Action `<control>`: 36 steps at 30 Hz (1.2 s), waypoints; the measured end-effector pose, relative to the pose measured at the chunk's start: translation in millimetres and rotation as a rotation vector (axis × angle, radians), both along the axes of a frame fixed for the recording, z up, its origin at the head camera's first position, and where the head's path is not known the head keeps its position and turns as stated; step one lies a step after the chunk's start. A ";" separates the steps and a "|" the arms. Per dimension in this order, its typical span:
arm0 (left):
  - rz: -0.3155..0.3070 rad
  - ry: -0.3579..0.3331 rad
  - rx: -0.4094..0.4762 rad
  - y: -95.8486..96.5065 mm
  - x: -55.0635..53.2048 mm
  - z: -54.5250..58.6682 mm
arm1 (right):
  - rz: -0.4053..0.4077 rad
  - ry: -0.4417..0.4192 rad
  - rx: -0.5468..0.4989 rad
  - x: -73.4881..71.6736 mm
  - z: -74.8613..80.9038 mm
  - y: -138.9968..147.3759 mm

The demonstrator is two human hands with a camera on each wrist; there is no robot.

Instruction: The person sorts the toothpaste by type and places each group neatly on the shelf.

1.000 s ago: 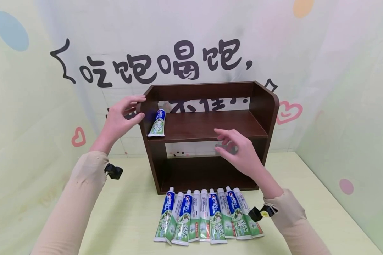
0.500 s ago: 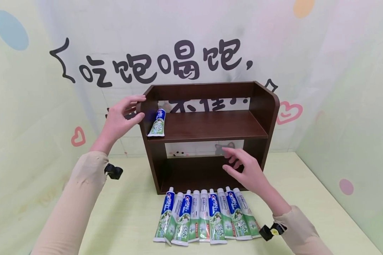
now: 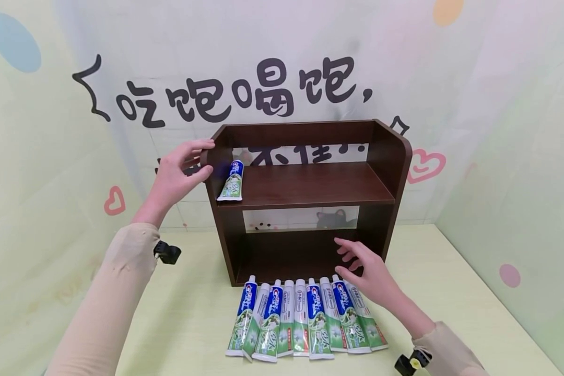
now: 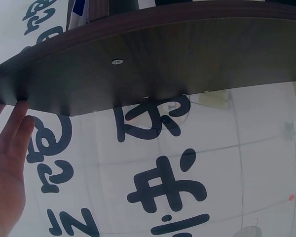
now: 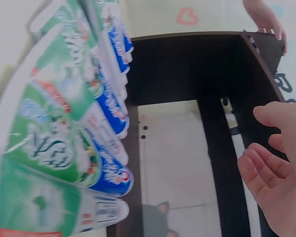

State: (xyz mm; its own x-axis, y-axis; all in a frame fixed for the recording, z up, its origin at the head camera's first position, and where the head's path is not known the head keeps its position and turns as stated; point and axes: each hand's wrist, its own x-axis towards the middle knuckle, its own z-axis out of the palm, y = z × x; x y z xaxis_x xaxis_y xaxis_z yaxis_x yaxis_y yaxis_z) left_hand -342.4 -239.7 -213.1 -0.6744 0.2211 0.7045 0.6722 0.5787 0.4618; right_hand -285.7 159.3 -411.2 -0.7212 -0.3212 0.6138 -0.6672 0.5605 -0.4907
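Observation:
My left hand (image 3: pixel 175 175) holds the upper left side of a dark brown two-tier shelf (image 3: pixel 305 204), thumb at the front edge and fingers at the upper edge. In the left wrist view its fingers (image 4: pixel 15 128) meet the dark side panel (image 4: pixel 153 64). One blue, white and green toothpaste tube (image 3: pixel 232 181) lies at the left end of the upper tier. Bent and holding nothing, my right hand (image 3: pixel 368 269) hovers before the lower tier, above the right end of a row of toothpaste tubes (image 3: pixel 301 321). The right wrist view shows those tubes (image 5: pixel 54 148) beside the hand.
The shelf stands on a pale yellow table (image 3: pixel 178 308), with the tube row along its front, caps toward it. A white printed backdrop (image 3: pixel 272 47) with black lettering rises behind. Pale green walls flank the table. Black cameras (image 3: pixel 167 253) sit on both sleeves.
My right hand has come down from the upper tier toward the right end of the tube row. My left hand stays at the shelf's side, and the tubes have not moved.

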 end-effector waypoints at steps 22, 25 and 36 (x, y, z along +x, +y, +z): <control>0.007 0.000 0.006 1.5 2.0 0.4 | -0.051 -0.211 0.000 12.2 -40.6 5.0; 0.000 0.000 0.012 1.0 1.4 -0.1 | -0.052 -0.233 0.002 14.1 -44.7 5.0; -0.004 0.003 0.014 0.0 0.0 -0.7 | -0.079 -0.411 0.035 19.3 -53.0 4.8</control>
State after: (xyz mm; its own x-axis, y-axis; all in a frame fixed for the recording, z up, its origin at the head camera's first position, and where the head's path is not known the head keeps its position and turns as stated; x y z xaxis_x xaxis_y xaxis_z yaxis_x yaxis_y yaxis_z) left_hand -342.4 -239.7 -213.9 -0.6714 0.2144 0.7094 0.6760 0.5694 0.4677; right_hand -266.4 164.1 -464.1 -0.9271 -0.2704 0.2596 -0.3740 0.6230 -0.6870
